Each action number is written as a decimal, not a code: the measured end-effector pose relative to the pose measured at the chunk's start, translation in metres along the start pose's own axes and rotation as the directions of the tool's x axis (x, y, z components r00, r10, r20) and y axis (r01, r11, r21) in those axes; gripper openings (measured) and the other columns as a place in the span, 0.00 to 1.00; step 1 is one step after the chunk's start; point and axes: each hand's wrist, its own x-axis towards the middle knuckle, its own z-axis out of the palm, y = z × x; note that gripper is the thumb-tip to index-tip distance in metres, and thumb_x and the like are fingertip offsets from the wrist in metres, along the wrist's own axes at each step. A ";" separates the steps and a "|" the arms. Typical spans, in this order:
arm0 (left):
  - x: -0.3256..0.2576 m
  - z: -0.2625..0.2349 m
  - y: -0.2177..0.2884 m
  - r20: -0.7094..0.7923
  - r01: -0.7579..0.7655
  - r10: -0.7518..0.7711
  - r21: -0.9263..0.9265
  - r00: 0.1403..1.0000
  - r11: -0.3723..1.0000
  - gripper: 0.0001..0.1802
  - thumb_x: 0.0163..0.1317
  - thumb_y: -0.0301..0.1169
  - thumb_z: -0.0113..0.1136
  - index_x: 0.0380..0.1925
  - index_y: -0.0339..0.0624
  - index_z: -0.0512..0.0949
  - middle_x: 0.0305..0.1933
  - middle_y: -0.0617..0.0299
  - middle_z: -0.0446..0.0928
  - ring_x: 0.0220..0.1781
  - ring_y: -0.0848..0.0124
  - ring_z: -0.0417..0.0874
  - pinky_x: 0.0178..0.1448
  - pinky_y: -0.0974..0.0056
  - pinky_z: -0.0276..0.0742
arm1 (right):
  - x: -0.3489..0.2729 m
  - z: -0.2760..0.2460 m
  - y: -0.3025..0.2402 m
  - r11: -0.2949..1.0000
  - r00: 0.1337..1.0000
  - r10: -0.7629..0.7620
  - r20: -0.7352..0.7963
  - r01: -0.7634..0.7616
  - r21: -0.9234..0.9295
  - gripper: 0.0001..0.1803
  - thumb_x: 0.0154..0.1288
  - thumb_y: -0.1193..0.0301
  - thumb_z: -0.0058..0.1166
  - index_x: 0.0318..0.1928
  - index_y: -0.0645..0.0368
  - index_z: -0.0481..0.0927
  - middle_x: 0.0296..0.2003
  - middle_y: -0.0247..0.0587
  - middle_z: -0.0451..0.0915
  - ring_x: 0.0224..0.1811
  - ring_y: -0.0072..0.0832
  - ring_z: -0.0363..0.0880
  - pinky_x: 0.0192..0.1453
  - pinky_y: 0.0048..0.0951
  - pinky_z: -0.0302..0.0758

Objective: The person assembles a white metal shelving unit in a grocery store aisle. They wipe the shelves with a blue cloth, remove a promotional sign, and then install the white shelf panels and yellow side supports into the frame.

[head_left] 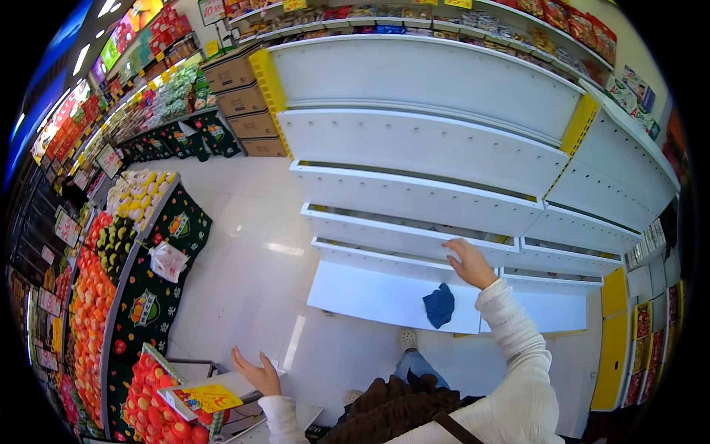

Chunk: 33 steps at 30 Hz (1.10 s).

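My right hand [472, 265] is stretched forward with its fingers apart, over the lower tiers of a white shelving unit [414, 144]. Nothing shows in it, and whether it touches the shelf edge I cannot tell. A crumpled dark blue cloth [439, 305] lies on the white bottom board [370, 294], just nearer than that hand. At the lower left my left hand [259, 374] is open, fingers spread, holding nothing visible. It is beside a white panel [240, 386] close to a fruit stand.
Red fruit [159, 403] and a yellow sign [211, 397] are left of my left hand. A fruit display [185, 222] with a plastic bag [168, 261] runs along the left. Cardboard boxes [248, 103] stack beside the unit. Pale tiled floor [251, 222] lies between. Packaged goods [642, 348] stand right.
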 end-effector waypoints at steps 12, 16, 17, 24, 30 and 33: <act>0.264 0.240 0.419 -0.088 -0.712 0.718 -0.263 0.690 0.651 0.26 0.58 0.36 0.61 0.53 0.35 0.68 0.55 0.47 0.69 0.58 0.51 0.68 0.64 0.56 0.61 | 0.148 -0.206 0.169 0.840 0.924 -0.022 -0.381 -0.190 -0.508 0.22 0.49 0.57 0.64 0.39 0.61 0.79 0.39 0.44 0.77 0.43 0.39 0.73 0.45 0.35 0.71; 0.307 0.289 0.457 0.150 -0.725 0.790 -0.325 0.595 0.608 0.22 0.61 0.46 0.54 0.36 0.34 0.77 0.40 0.49 0.76 0.47 0.51 0.72 0.55 0.55 0.65 | 0.163 -0.205 0.192 0.804 0.967 -0.041 -0.252 -0.118 -0.583 0.25 0.50 0.47 0.59 0.30 0.59 0.78 0.24 0.40 0.77 0.28 0.37 0.75 0.32 0.32 0.72; 0.314 0.296 0.462 0.134 -0.828 0.866 -0.253 0.482 0.500 0.21 0.60 0.47 0.55 0.31 0.35 0.77 0.33 0.51 0.77 0.41 0.53 0.74 0.47 0.54 0.69 | 0.165 -0.205 0.194 0.791 0.970 -0.021 -0.242 -0.132 -0.597 0.26 0.50 0.45 0.57 0.28 0.58 0.77 0.21 0.39 0.76 0.24 0.36 0.75 0.29 0.32 0.71; 0.340 0.334 0.465 -0.003 -0.885 0.902 -0.195 0.432 0.424 0.24 0.60 0.43 0.51 0.09 0.42 0.74 0.11 0.55 0.71 0.15 0.54 0.72 0.23 0.54 0.67 | 0.174 -0.200 0.196 0.706 0.965 0.015 -0.262 -0.196 -0.681 0.29 0.48 0.39 0.52 0.20 0.55 0.71 0.17 0.37 0.74 0.18 0.33 0.73 0.21 0.29 0.66; 0.340 0.336 0.476 0.019 -0.874 0.898 -0.222 0.440 0.433 0.25 0.62 0.40 0.49 0.07 0.42 0.74 0.09 0.54 0.71 0.12 0.54 0.71 0.19 0.55 0.66 | 0.172 -0.207 0.205 0.721 0.971 0.006 -0.238 -0.169 -0.672 0.29 0.48 0.40 0.52 0.18 0.55 0.71 0.16 0.38 0.74 0.17 0.33 0.72 0.20 0.30 0.64; 0.344 0.337 0.477 0.018 -0.884 0.906 -0.211 0.422 0.416 0.24 0.62 0.40 0.49 0.08 0.43 0.75 0.10 0.54 0.71 0.12 0.54 0.71 0.19 0.55 0.67 | 0.174 -0.210 0.202 0.725 0.970 0.018 -0.243 -0.180 -0.665 0.28 0.48 0.41 0.53 0.18 0.55 0.71 0.16 0.38 0.74 0.17 0.33 0.71 0.20 0.30 0.63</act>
